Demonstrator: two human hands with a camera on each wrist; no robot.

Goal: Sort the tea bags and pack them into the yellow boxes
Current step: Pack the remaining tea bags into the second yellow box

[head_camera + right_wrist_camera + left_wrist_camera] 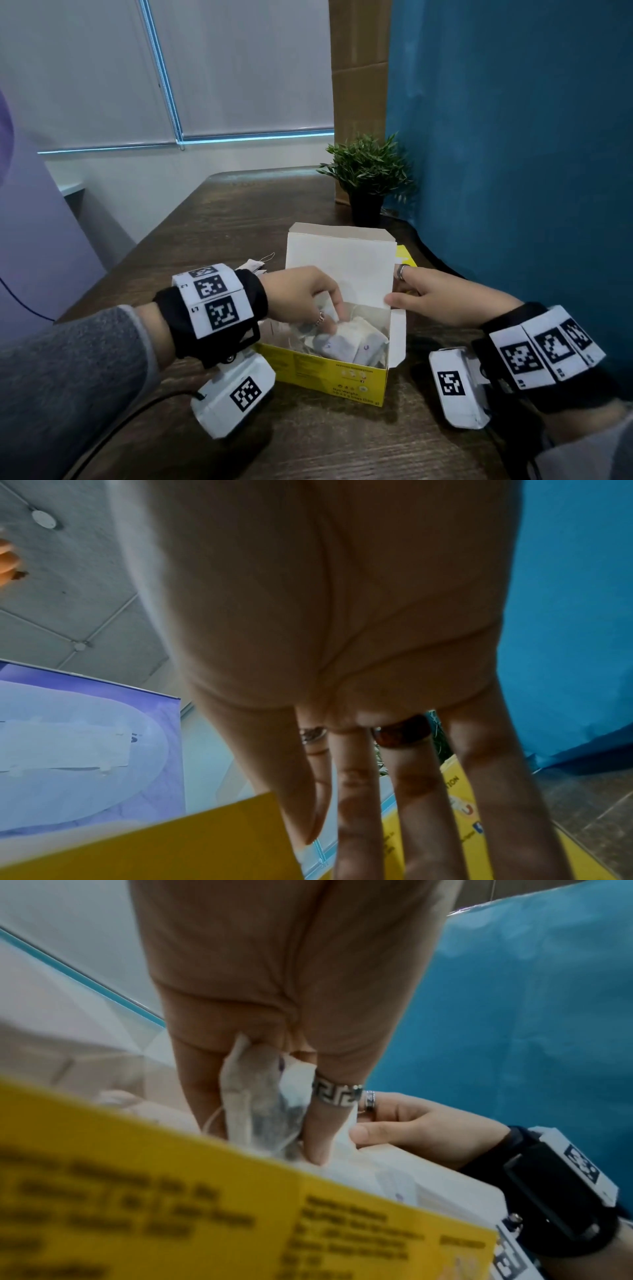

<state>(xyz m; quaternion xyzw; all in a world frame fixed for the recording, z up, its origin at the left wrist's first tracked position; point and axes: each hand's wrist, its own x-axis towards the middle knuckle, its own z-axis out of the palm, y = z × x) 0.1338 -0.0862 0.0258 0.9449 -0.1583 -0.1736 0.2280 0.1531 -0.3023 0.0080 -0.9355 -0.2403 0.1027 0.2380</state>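
Tea bag (260, 1093): pinched between the fingers of my left hand (301, 294), half down inside the yellow box (325, 373); I hold it upright so it slides in beside the others.
Packed tea bags (352, 339): standing on edge in the box, filling its 3 o'clock half, so the space towards 9 o'clock is likely where this one goes.
Yellow box: at the table's middle, lid (339, 267) raised towards 12 o'clock.
Right hand (431, 294): at 3 o'clock of the box, fingers nearly straight, thumb and fingers nipping the lid's edge to keep it back from the opening.
Loose tea bags (255, 265): on the table (219, 219) at 10 o'clock, mostly hidden behind my left wrist.
Second yellow box (406, 260): a corner shows behind the lid at 1 o'clock.
Potted plant (368, 174): at 12 o'clock, well apart.
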